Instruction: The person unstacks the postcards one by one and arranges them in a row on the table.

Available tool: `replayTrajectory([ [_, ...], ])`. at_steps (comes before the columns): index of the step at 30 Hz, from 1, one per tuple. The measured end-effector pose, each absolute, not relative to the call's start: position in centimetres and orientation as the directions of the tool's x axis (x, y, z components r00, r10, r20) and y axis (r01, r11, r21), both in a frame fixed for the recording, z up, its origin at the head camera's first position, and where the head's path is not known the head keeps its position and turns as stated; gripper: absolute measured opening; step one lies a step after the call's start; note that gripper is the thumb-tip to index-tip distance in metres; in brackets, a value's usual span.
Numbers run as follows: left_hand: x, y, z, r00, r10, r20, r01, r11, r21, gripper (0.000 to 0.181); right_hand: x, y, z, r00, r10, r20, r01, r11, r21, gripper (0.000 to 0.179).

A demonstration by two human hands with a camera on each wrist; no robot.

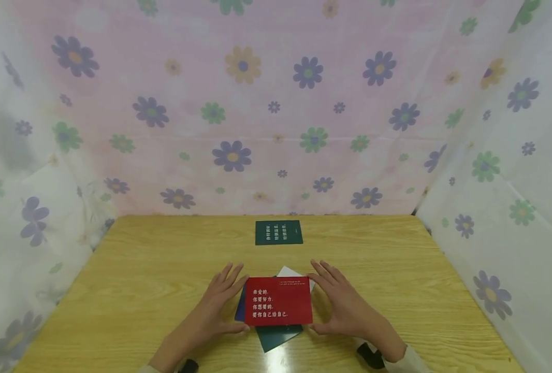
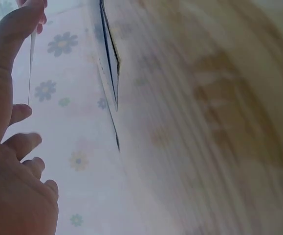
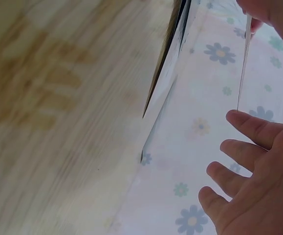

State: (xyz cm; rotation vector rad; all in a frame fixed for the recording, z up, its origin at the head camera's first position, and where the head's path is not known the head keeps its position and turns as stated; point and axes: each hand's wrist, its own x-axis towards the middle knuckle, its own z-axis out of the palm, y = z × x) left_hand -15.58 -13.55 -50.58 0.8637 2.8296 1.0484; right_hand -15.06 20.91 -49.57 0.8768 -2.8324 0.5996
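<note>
In the head view a red card (image 1: 278,301) with white lettering is held level by both hands. My left hand (image 1: 211,306) pinches its left edge between thumb and index finger. The right hand (image 1: 349,305) pinches the right edge the same way, its other fingers spread. Beneath lie a dark green card (image 1: 276,338), a blue card (image 1: 240,309) and a white card (image 1: 290,272), fanned at different angles and partly hidden. Both wrist views show the held card edge-on as a thin line (image 2: 31,73), raised apart from the cards (image 3: 166,73) on the table.
Another dark green card (image 1: 278,232) with white lettering lies farther back on the wooden table (image 1: 164,264). A flower-printed curtain (image 1: 276,124) stands behind the table, with similar sheets at the left and right sides.
</note>
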Motion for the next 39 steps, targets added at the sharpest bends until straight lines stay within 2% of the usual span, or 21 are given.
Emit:
replayTrajectory([
  [4,-15.7,-13.0,-50.6,-0.853,0.489,0.184,0.487,0.616,0.619,0.106,-15.0,21.1,-49.5,-0.817,-0.526,0.235,-0.576,0.757,-0.31,0.101],
  [9,-16.0,-12.2,-50.7,-0.849,0.482,0.216,0.508,0.631,0.587,0.103,-15.2,21.5,-49.5,-0.819,-0.513,0.257,-0.571,0.774,-0.273,0.102],
  [17,-16.4,-11.2,-50.4,-0.837,0.494,0.236,0.527,0.612,0.59,0.103,-15.6,22.2,-49.2,-0.857,-0.464,0.222,-0.513,0.805,-0.299,0.104],
  [24,-16.9,-10.4,-50.2,-0.829,0.507,0.234,0.532,0.588,0.61,0.103,-16.1,23.4,-48.9,-0.854,-0.452,0.257,-0.515,0.8,-0.308,0.103],
  [31,-18.6,-9.2,-49.3,-0.789,0.565,0.241,0.572,0.533,0.624,0.106,-17.1,25.3,-48.7,-0.818,-0.47,0.331,-0.564,0.768,-0.303,0.101],
  [39,-20.3,-8.1,-49.0,-0.75,0.633,0.192,0.577,0.484,0.658,0.107,-17.6,27.2,-48.7,-0.82,-0.455,0.346,-0.565,0.736,-0.373,0.098],
])
